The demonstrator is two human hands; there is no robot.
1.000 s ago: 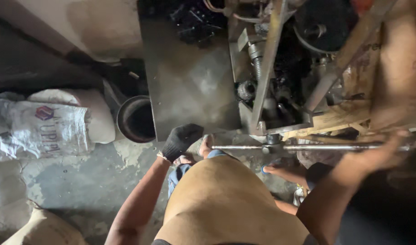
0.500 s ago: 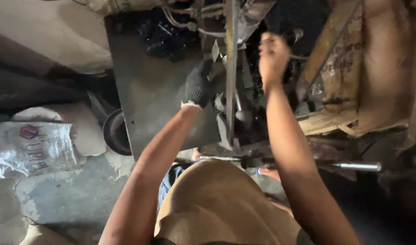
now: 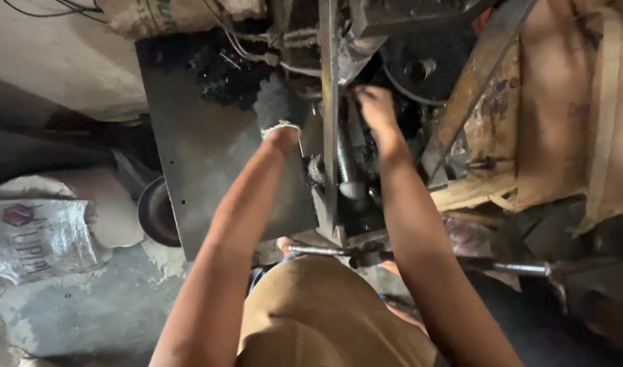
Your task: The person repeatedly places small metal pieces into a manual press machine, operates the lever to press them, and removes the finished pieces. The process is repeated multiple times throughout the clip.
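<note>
Both my arms reach forward into a greasy dark machine. My left hand (image 3: 276,103), in a dark glove with a pale cuff, is up against the machine's black parts, left of an upright metal bar (image 3: 328,136). Its fingers merge with the dark background. My right hand (image 3: 371,103) is bare and sits just right of that bar, fingers curled down onto a dark machine part. Below the hands a threaded screw (image 3: 345,163) runs along the bar. A thin steel rod (image 3: 508,268) lies across in front of my brown-clothed body.
A grey metal plate (image 3: 202,170) forms the machine's left side, with a round dark pan (image 3: 155,212) beside it. White sacks (image 3: 39,231) lie at the left on the concrete floor (image 3: 87,312). Brown sacking (image 3: 569,115) and an angled steel bar (image 3: 474,81) stand at the right.
Both hands have risen from the steel rod near my body into the machine. My right hand has come down and closer to the upright bar, and the view has tilted forward.
</note>
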